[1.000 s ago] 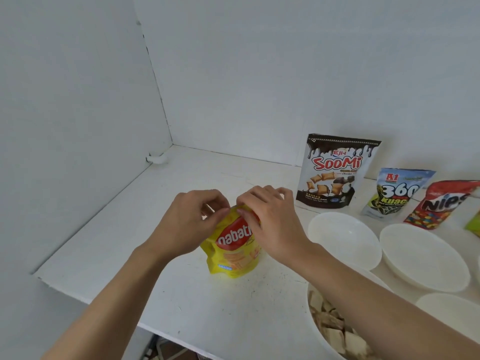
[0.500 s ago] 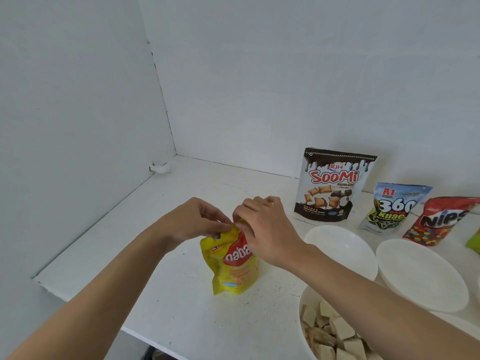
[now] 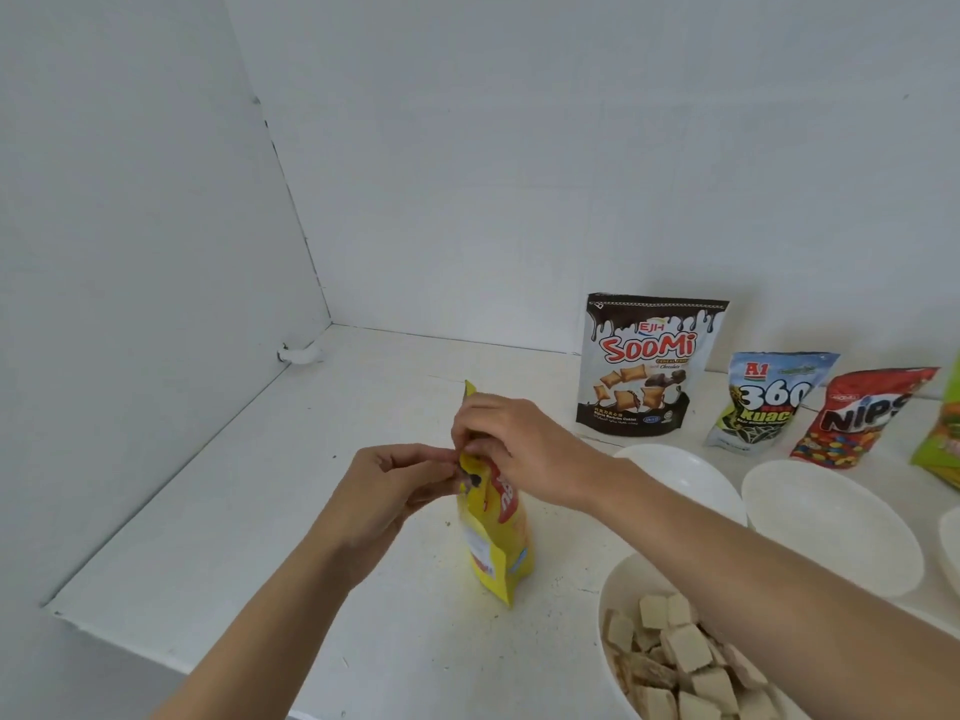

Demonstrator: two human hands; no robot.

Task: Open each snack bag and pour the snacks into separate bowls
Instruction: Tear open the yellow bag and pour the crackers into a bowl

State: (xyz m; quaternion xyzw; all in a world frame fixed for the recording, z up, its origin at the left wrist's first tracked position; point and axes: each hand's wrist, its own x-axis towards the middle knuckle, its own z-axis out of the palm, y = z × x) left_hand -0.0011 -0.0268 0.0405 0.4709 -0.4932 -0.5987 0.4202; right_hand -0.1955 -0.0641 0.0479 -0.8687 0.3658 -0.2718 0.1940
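Note:
A small yellow Nabati bag (image 3: 496, 537) stands upright on the white shelf (image 3: 260, 511), turned edge-on to me. My left hand (image 3: 384, 491) pinches its top edge from the left. My right hand (image 3: 511, 444) pinches the top from the right, and a yellow corner of the bag sticks up behind its fingers. At the lower right, a white bowl (image 3: 613, 595) holds pale wafer cubes (image 3: 685, 662). Two empty white bowls (image 3: 670, 475) (image 3: 831, 522) sit behind my right forearm.
Against the back wall stand a Soomi bag (image 3: 644, 366), a blue 360 Kuaci bag (image 3: 763, 402), a red Nips bag (image 3: 862, 418) and a green bag (image 3: 945, 433) cut off at the right edge. A side wall bounds the shelf on the left; its front edge runs near me.
The yellow bag has turned from facing me to edge-on. Both hands still pinch its top, and a strip of its corner now rises behind my right fingers.

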